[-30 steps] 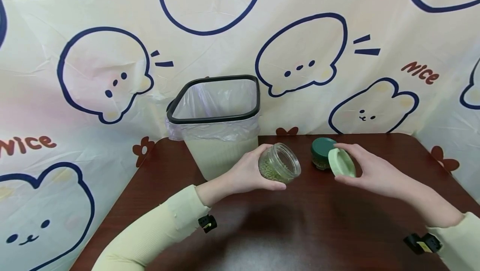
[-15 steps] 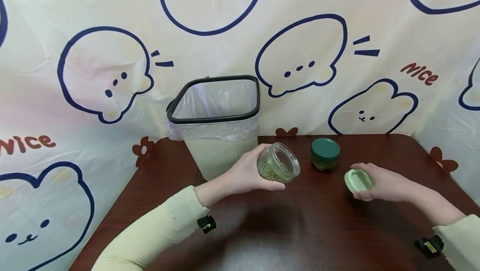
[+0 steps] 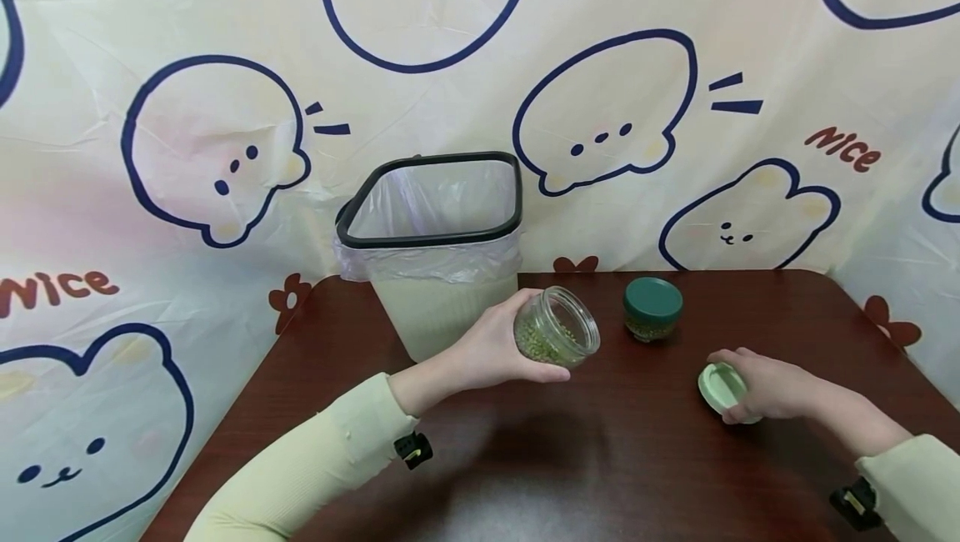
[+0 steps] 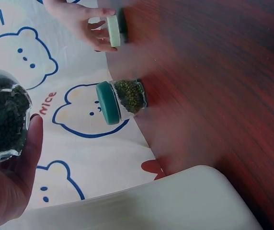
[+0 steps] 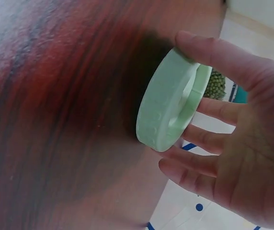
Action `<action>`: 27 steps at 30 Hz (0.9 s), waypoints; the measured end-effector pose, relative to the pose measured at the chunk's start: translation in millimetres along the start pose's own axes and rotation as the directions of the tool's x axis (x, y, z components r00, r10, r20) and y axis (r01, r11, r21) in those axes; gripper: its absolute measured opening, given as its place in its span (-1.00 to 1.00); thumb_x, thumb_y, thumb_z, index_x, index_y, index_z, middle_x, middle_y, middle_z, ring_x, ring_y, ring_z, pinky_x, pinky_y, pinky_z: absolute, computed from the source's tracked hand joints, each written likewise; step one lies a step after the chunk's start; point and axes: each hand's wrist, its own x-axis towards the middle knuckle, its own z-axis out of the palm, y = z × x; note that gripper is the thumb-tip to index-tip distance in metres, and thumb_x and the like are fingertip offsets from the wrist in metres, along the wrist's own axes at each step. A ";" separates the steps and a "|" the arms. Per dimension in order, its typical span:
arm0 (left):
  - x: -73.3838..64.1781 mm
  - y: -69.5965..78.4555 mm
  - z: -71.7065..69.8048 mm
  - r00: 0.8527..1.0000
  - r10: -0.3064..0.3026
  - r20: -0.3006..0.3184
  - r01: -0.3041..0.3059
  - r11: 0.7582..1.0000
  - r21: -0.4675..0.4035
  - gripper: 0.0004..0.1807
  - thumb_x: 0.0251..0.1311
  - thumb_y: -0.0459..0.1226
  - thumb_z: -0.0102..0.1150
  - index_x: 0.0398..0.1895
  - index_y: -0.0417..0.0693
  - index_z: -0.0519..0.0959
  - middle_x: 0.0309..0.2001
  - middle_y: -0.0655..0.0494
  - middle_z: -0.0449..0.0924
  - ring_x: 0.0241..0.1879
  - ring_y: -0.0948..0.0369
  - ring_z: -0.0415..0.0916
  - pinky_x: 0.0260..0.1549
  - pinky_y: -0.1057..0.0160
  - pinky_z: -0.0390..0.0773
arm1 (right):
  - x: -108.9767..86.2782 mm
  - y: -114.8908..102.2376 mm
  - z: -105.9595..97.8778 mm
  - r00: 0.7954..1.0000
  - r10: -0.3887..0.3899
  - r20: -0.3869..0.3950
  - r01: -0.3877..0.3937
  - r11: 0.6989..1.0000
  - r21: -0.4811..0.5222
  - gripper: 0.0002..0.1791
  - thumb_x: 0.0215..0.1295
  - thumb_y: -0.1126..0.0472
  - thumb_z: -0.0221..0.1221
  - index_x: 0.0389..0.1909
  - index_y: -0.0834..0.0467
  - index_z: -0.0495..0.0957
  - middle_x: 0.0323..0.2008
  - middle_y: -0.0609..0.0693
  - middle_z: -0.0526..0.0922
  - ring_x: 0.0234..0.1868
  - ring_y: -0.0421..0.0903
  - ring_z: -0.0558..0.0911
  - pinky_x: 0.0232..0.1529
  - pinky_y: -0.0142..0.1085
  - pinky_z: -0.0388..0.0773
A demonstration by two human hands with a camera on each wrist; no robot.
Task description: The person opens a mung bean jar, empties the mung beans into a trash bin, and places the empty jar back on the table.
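Curling its fingers round the tilted, open jar (image 3: 558,327) above the surface (image 3: 645,467), the left hand (image 3: 498,348) could spill green grains (image 3: 538,342) by tipping further; the right hand (image 3: 777,387), fingers spread, pinches the pale lid (image 3: 722,388) near the surface, where slackening could drop it.

At back left of table (image 3: 637,442), before backdrop cloth (image 3: 420,108): bin (image 3: 442,313), with bag liner (image 3: 465,263) inside and over rim (image 3: 427,239). To right of bin, near back edge: lidded jar (image 3: 652,308), beans (image 4: 130,96) inside. Between these from left to right, nearer front: unlidded jar (image 3: 557,327) in left hand (image 3: 498,346), more beans (image 3: 542,340) inside. Right of and before lidded jar: loose lid (image 3: 722,387) in right hand (image 3: 772,388), contact with table unclear.
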 end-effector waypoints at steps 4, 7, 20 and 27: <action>-0.3 -0.3 -0.1 1.000 0.001 -0.001 -0.001 1.000 -0.003 -0.10 -0.25 -0.12 0.62 0.23 -0.02 0.35 0.00 0.23 0.53 -0.05 0.29 0.47 -0.10 0.26 0.52 | 1.8 2.7 4.1 1.000 -0.012 -0.007 0.012 0.999 -0.032 -0.08 -0.16 0.01 0.52 0.23 0.29 0.36 -0.03 0.25 0.45 -0.23 0.08 0.49 -0.31 -0.02 0.46; -0.9 -0.8 -0.3 1.000 -0.003 0.000 0.003 1.000 -0.005 -0.10 -0.24 -0.12 0.62 0.24 -0.02 0.35 0.01 0.22 0.53 -0.05 0.28 0.47 -0.11 0.26 0.52 | 3.0 3.5 7.0 0.999 -0.029 -0.024 0.028 0.998 -0.061 -0.07 -0.21 0.02 0.55 0.21 0.29 0.37 -0.06 0.21 0.46 -0.25 0.06 0.49 -0.35 -0.05 0.45; -1.5 -1.7 -1.8 1.000 0.002 -0.007 -0.002 1.000 -0.013 -0.11 -0.25 -0.13 0.62 0.23 -0.01 0.35 0.00 0.24 0.53 -0.05 0.29 0.47 -0.10 0.25 0.52 | 4.5 3.3 9.5 0.999 -0.024 -0.036 0.021 0.997 -0.078 -0.04 -0.27 0.03 0.58 0.20 0.30 0.39 -0.09 0.19 0.46 -0.23 0.10 0.48 -0.36 -0.04 0.47; -3.2 -2.0 -3.5 1.000 -0.002 0.002 0.002 1.000 -0.022 -0.11 -0.24 -0.12 0.61 0.23 0.00 0.35 0.00 0.22 0.54 -0.05 0.29 0.48 -0.10 0.24 0.52 | 3.6 -0.9 5.7 0.999 -0.025 -0.028 0.023 0.995 -0.093 -0.04 -0.22 -0.04 0.55 0.20 0.31 0.38 -0.05 0.27 0.47 -0.18 0.15 0.51 -0.32 0.02 0.49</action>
